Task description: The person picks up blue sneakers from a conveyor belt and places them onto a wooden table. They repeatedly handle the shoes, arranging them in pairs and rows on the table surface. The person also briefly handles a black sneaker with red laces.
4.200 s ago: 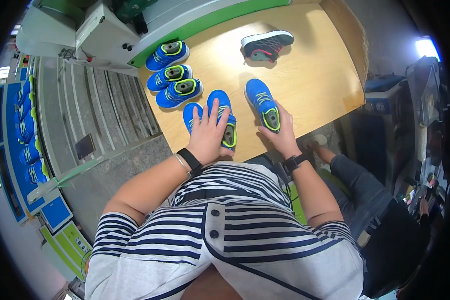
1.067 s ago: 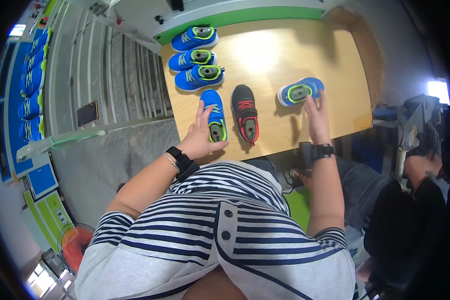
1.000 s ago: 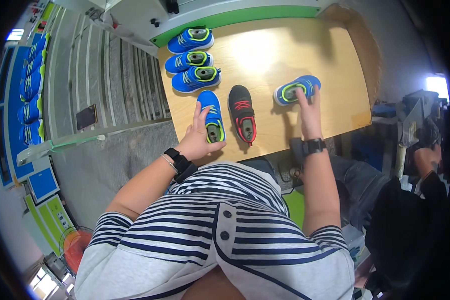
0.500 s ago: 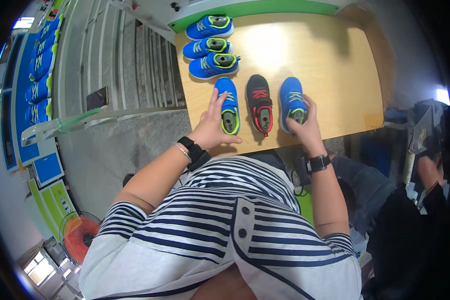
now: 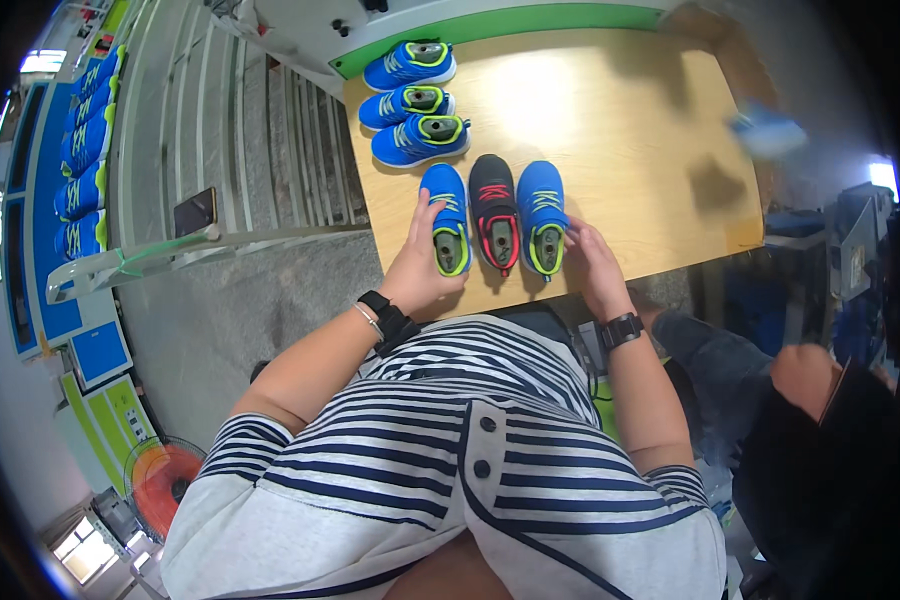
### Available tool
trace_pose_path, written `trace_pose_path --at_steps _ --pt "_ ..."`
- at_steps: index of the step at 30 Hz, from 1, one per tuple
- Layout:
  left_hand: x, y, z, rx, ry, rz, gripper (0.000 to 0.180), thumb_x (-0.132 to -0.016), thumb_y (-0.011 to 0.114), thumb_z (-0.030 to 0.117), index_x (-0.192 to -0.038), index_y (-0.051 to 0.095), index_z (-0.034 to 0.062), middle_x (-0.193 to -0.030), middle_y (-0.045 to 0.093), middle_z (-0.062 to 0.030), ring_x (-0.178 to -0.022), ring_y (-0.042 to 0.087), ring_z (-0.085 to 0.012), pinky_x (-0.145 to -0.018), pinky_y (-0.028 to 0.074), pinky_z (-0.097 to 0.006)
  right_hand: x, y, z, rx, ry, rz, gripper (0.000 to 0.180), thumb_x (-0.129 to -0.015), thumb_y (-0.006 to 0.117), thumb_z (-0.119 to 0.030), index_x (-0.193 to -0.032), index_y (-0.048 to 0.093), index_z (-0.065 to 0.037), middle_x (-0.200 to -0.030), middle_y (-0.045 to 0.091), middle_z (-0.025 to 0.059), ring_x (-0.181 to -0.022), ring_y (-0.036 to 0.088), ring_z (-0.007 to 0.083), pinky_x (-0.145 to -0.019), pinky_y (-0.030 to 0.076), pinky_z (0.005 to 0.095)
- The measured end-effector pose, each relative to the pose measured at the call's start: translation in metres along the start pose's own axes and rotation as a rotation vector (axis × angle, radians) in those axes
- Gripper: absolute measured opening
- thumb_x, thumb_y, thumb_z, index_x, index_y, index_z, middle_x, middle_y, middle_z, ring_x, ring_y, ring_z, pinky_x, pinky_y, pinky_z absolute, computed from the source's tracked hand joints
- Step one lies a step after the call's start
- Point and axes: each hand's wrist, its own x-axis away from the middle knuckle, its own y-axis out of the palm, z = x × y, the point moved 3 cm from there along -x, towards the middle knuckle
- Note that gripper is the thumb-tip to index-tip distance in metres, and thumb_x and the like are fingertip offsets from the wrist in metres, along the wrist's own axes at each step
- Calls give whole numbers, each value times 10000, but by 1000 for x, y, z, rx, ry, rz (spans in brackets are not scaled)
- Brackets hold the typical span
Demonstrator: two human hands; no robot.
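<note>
Three sneakers stand side by side near the table's front edge, toes pointing away from me. My left hand (image 5: 418, 262) is wrapped along the outer side and heel of the left blue sneaker (image 5: 443, 190), thumb behind the heel. A black sneaker with red laces and trim (image 5: 491, 180) is in the middle, close to its neighbours. Beside the right blue sneaker (image 5: 540, 187), which has yellow-green laces and lining, my right hand (image 5: 596, 262) has its fingers stretched out at the shoe's outer side. I cannot tell if they still touch it.
Three more blue sneakers (image 5: 420, 140) lie sideways at the table's far left. A blurred blue-and-white object (image 5: 767, 132) is at its right edge. A co-worker's hand (image 5: 805, 375) is at right. A phone (image 5: 195, 212) and a slatted rack (image 5: 300, 150) are left of the wooden table (image 5: 630, 150).
The right blue sneaker and the black one have slid left, closing the gaps in the row. My right hand has loosened from the right shoe's heel. A blurred blue object has appeared at right.
</note>
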Motion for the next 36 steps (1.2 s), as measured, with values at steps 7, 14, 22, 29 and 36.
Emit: trace_pose_path --at_steps 7,14,22,29,36 --pt "-2 -2 2 -102 3 -6 1041 -681 854 206 -1515 236 115 -1641 94 -312 -1314 476 -518 -1069 472 -482 -1 -3 1 -31 10 -30 439 -1094 446 -232 -1445 455 31 -1422 549 149 -1328 518 229 -1104 402 348" --pt "-5 2 2 -95 19 20 1037 -692 841 214 -1520 226 106 -1639 105 -317 -1315 477 -520 -1065 471 -485 0 -5 -5 122 9 2 364 -1086 468 -174 -1401 509 5 -1350 605 108 -1280 567 183 -1087 439 311" --pt "-4 -2 3 -133 -1 -7 1055 -697 842 220 -1521 197 87 -1637 92 -319 -1264 514 -531 -1056 481 -491 -66 -17 -73 802 -320 186 356 -993 601 -160 -1313 605 -3 -1315 629 186 -1221 616 270 -1050 475 361" --pt "-7 -5 10 -136 -27 -38 1026 -703 841 234 -1506 217 92 -1636 92 -316 -1220 537 -537 -1038 486 -508 -196 -15 -201 1728 -701 355 639 -964 581 -273 -1555 374 -143 -1642 297 156 -1506 283 361 -1230 223 523" --pt "-2 0 1 -111 -59 -12 1050 -666 860 227 -1497 230 102 -1634 102 -324 -1215 541 -547 -1048 477 -517 -149 -36 -162 1297 -481 506 952 -880 726 -522 -1539 302 18 -1606 291 248 -1518 223 389 -1232 191 543"
